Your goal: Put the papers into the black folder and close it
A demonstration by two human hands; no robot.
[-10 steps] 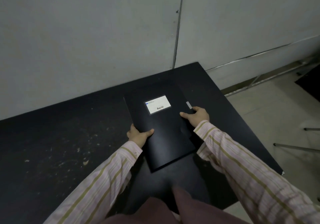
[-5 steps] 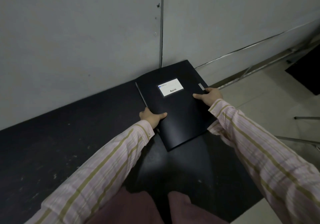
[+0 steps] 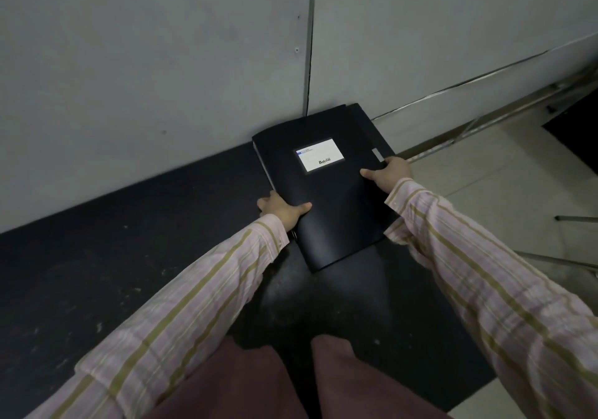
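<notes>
The black folder (image 3: pixel 330 198) is closed, with a white label on its cover, and lies at the far right corner of the black table (image 3: pixel 129 257), its far edge at the wall. My left hand (image 3: pixel 284 210) grips its left edge, thumb on the cover. On the right edge my right hand (image 3: pixel 390 174) holds it, thumb on top. No papers show; a thin pale edge is visible along the folder's left side.
A grey panelled wall (image 3: pixel 161 62) rises right behind the table. The table's right edge drops to a pale tiled floor (image 3: pixel 504 185), where thin metal legs (image 3: pixel 576 218) and a dark object (image 3: pixel 579 127) stand at the far right. My knees are at the bottom.
Both hands have pushed the closed folder away from me, from the table's middle to the far right corner by the wall, with my arms stretched further out.
</notes>
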